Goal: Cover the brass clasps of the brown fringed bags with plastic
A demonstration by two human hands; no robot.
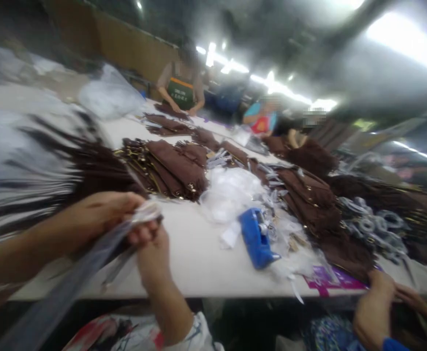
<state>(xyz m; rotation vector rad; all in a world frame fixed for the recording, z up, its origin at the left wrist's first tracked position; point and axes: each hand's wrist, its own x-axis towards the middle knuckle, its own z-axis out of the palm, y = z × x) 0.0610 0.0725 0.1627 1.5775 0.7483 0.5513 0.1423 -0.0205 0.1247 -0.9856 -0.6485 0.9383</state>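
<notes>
My left hand and my right hand meet at the left front of the table, fingers closed. Between them is a bunched end of a clear plastic strip. From there the strip trails down toward the lower left, and blur hides what it wraps, if anything. Just beyond my left hand lie dark brown fringed pieces, their fringes fanned out to the left. Brown bags with gold-coloured zips are stacked behind my hands.
Right of my hands stand a blue tape dispenser and a heap of white wrapping. More brown bags and clear-wrapped coils lie farther right. A co-worker's hand is at the right edge; other people work across the table.
</notes>
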